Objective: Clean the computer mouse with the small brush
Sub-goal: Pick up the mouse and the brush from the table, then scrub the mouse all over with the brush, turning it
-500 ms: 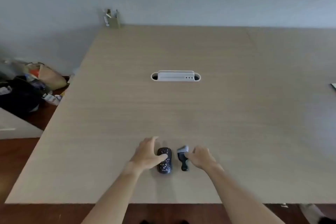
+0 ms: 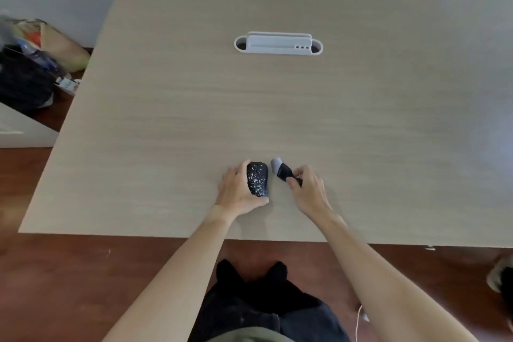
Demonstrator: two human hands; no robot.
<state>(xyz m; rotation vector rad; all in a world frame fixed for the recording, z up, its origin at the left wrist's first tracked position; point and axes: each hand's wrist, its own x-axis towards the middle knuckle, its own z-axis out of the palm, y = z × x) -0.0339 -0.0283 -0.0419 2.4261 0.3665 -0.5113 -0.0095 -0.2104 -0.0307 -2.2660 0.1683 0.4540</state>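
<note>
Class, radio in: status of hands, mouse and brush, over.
Left hand gripping speckled mouse on table. Right hand holding brush, bristles clear of mouse. Nothing in the way.

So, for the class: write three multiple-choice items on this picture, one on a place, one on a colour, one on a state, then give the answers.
1. Where does the brush lie relative to the mouse?
A. to its right
B. to its left
C. on top of it

2. What colour are the specks on the mouse?
A. red
B. white
C. green

3. What is the right hand doing?
A. resting flat on the table
B. gripping the brush handle
C. covering the mouse

Answers: 1 A, the brush lies right of the mouse. 2 B, pale specks dot its black shell. 3 B, fingers close on the handle while the left hand holds the mouse.
</note>
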